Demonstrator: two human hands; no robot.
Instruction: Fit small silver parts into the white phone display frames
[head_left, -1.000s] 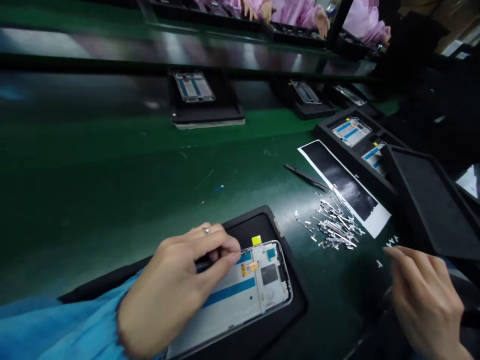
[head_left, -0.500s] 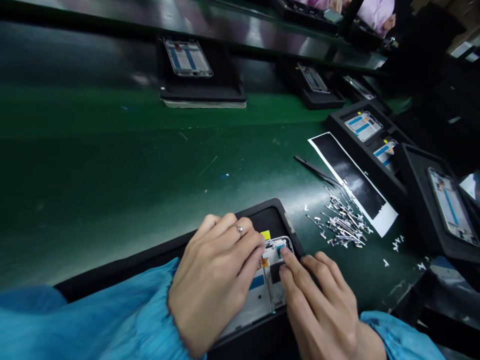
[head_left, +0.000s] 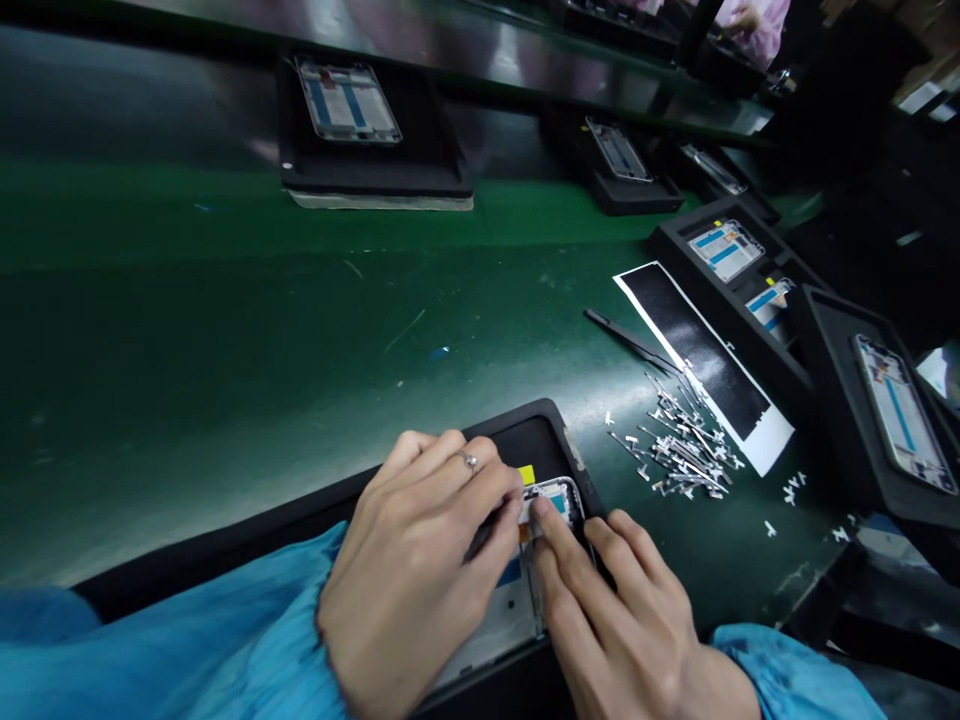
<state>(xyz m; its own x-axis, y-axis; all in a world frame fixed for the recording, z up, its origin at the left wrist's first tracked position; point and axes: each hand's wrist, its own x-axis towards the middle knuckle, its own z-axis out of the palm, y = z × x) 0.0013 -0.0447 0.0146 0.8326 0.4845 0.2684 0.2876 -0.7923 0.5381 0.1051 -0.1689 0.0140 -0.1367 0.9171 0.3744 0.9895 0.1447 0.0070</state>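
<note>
A phone mid-frame [head_left: 487, 628] with blue strips and a yellow tab lies in a black foam tray [head_left: 525, 425] in front of me. My left hand [head_left: 424, 560], with a ring on one finger, is bent over the frame's left side. Its thumb and index fingertip come together at the upper edge beside the yellow tab; whatever they pinch is hidden. My right hand [head_left: 619, 610] rests over the frame's right side, fingers stretched. Its index fingertip presses on the upper part of the frame, close to the left fingertips. The right thumb is out of sight.
To the right are a heap of small metal strips [head_left: 690, 445], black tweezers [head_left: 630, 338] and a black sheet with white borders [head_left: 694, 360]. Further trays with phone frames stand right [head_left: 825, 375] and along the back [head_left: 442, 165]. A co-worker's pink sleeve [head_left: 765, 30] shows far off.
My right index fingertip has slid left along the frame's upper part, towards my left fingertips. The camera view has shifted slightly. My left hand keeps its pinch by the yellow tab.
</note>
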